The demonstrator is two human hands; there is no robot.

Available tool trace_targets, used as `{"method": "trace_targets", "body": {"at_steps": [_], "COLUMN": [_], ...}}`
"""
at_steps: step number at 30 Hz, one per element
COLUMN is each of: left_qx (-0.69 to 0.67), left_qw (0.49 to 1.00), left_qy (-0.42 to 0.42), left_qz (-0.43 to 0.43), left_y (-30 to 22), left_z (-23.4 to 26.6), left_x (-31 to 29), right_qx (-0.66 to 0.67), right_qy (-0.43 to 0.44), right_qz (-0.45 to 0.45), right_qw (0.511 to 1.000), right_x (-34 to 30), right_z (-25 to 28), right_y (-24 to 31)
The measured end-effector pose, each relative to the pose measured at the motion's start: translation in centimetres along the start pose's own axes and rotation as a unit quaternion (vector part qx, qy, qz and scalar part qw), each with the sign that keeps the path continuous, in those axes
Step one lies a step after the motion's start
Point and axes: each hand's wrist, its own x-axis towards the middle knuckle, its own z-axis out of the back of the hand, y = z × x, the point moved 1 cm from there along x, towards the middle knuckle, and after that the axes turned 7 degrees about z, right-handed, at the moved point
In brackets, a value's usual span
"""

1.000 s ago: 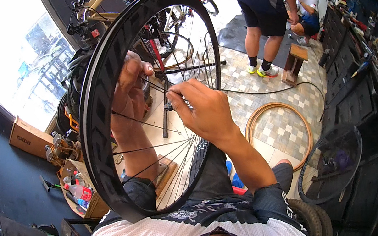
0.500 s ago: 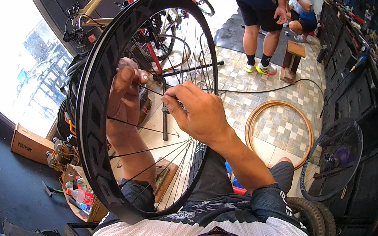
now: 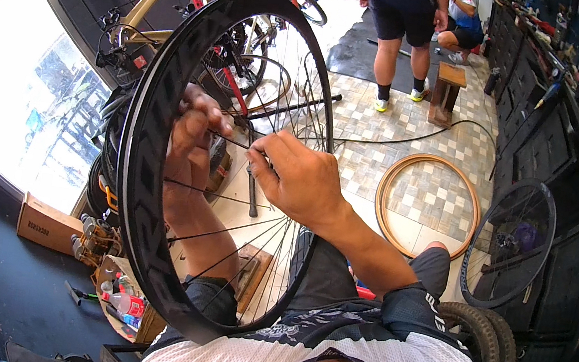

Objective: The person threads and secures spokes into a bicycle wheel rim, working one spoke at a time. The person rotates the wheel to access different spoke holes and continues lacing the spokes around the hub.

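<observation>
A bicycle wheel (image 3: pixel 137 263) with a deep black rim and thin black spokes stands upright in front of my chest. My right hand (image 3: pixel 300 182) reaches in from the right, its thumb and forefinger pinched on a black spoke (image 3: pixel 234 141). At the rim end of that spoke is my left hand (image 3: pixel 197 127), its fingers bent and closed around it just inside the rim. The rim partly hides the left hand and wrist. My left forearm shows between the lower spokes.
Bicycles (image 3: pixel 249 49) stand behind the wheel. Tan tyres (image 3: pixel 381 216) lie on the tiled floor, near a wooden stool (image 3: pixel 448 92). Another wheel (image 3: pixel 468 280) leans on dark cabinets at right. A cardboard box (image 3: pixel 46 225) sits at left. Two people are farther back.
My left fingers have shifted and straightened slightly beside the rim. My right hand keeps its pinch, almost in place. The standing person in the background has stepped and turned.
</observation>
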Motion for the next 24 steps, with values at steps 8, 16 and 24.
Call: {"method": "trace_targets", "body": {"at_steps": [8,16,24], "left_qx": [-0.033,-0.042,-0.047], "left_qw": [0.994,0.998,0.998], "left_qy": [-0.095,-0.037,-0.021], "left_qz": [0.039,0.036,0.033], "left_y": [-0.6,-0.2,0.4], "left_z": [-2.0,-1.9,-1.5], "left_x": [-2.0,0.0,-1.6], "right_qx": [-0.067,-0.076,-0.08], "right_qy": [-0.054,-0.076,-0.079], "right_qz": [0.048,0.064,0.071], "right_qw": [0.995,0.992,0.991], "right_x": [0.0,-0.5,-0.5], "right_z": [-0.6,-1.9,-0.8], "right_y": [0.6,1.1,0.3]}}
